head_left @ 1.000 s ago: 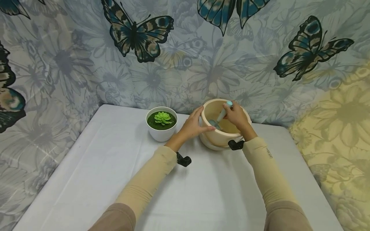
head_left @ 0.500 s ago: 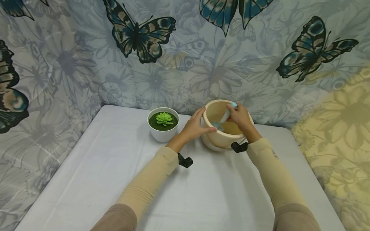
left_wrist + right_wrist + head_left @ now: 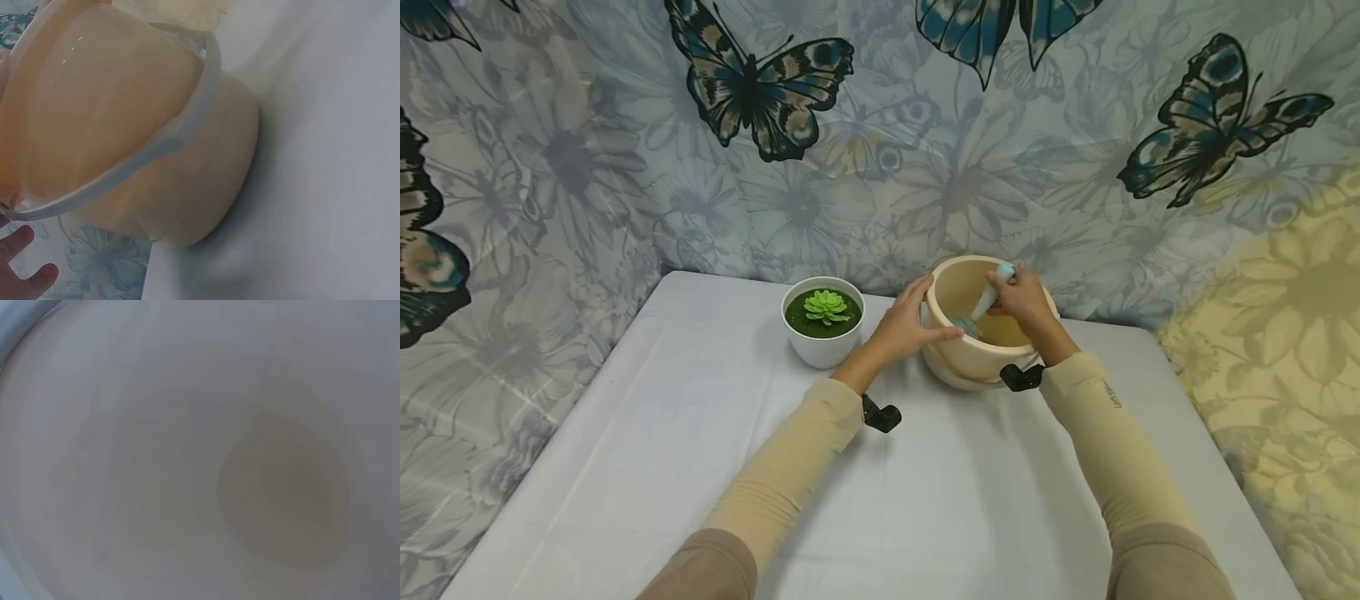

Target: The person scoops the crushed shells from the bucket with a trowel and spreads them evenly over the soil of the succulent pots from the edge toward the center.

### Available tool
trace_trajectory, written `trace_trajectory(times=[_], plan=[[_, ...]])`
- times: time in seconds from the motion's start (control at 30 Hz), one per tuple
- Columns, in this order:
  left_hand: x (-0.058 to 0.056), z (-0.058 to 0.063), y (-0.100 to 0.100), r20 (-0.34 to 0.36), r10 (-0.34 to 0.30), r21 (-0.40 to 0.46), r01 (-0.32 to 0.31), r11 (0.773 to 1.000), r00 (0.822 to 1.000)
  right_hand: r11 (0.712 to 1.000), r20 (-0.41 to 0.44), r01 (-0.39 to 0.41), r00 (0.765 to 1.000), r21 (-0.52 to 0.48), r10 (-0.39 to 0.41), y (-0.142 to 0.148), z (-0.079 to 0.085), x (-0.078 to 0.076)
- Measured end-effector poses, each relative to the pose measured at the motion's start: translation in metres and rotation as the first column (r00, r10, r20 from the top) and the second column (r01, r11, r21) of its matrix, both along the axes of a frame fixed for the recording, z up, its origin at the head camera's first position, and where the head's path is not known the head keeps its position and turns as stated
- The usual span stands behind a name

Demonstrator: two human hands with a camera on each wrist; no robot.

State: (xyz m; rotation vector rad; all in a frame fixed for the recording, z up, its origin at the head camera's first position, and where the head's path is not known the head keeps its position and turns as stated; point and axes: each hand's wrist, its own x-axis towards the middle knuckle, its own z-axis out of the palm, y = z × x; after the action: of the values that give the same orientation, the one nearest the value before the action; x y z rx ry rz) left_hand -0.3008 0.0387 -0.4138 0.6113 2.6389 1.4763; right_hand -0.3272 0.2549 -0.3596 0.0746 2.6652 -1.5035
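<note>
A cream bucket stands near the back of the table. My left hand rests against its left rim, thumb along the front and straight fingers spread around the side. In the left wrist view, fingers stick out beyond the bucket wall, below its pale carrying handle. My right hand reaches over the right rim and grips a light-blue tool, which looks like a small shovel. It slants down inside the bucket. The right wrist view shows only the bucket's blurred wall.
A white pot with a green succulent stands just left of the bucket. White cloth covers the table. Behind it hangs a flower and butterfly patterned cloth, close to the table's back edge.
My right hand has shifted slightly right with the light-blue shovel, mostly in the first half second. My left hand stays on the rim, and the bucket stays in place.
</note>
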Motion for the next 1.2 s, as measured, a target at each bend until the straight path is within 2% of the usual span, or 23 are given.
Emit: trace_trajectory(times=[0.1, 0.33, 0.57, 0.77, 0.9, 1.07, 1.2], plan=[[0.001, 0.000, 0.001, 0.008, -0.004, 0.009, 0.004, 1.000, 1.000, 1.000, 0.013, 0.004, 1.000, -0.014, -0.004, 0.002, -0.001, 0.000], [0.001, 0.000, 0.001, -0.011, -0.002, 0.026, 0.003, 1.000, 1.000, 0.992, 0.000, 0.078, 0.997, -0.095, -0.079, 0.004, 0.000, -0.001], [0.002, -0.001, 0.001, -0.008, -0.003, 0.010, 0.003, 1.000, 1.000, 0.994, 0.037, 0.054, 0.998, -0.092, -0.051, 0.003, -0.002, 0.000], [0.001, 0.002, -0.001, -0.007, 0.005, 0.015, -0.004, 1.000, 1.000, 0.982, 0.040, 0.102, 0.995, -0.158, -0.096, 0.002, 0.004, 0.001], [0.000, 0.002, -0.001, -0.006, -0.002, 0.025, 0.002, 1.000, 1.000, 0.963, 0.055, 0.127, 0.992, -0.238, -0.117, 0.006, 0.010, 0.003], [0.000, 0.001, 0.000, 0.007, -0.009, 0.022, 0.008, 1.000, 1.000, 0.911, 0.098, 0.183, 0.983, -0.369, -0.157, 0.013, 0.017, 0.008], [0.001, 0.000, 0.001, 0.007, 0.002, 0.021, -0.002, 1.000, 1.000, 0.879, 0.106, 0.186, 0.982, -0.439, -0.155, 0.018, 0.023, 0.013]])
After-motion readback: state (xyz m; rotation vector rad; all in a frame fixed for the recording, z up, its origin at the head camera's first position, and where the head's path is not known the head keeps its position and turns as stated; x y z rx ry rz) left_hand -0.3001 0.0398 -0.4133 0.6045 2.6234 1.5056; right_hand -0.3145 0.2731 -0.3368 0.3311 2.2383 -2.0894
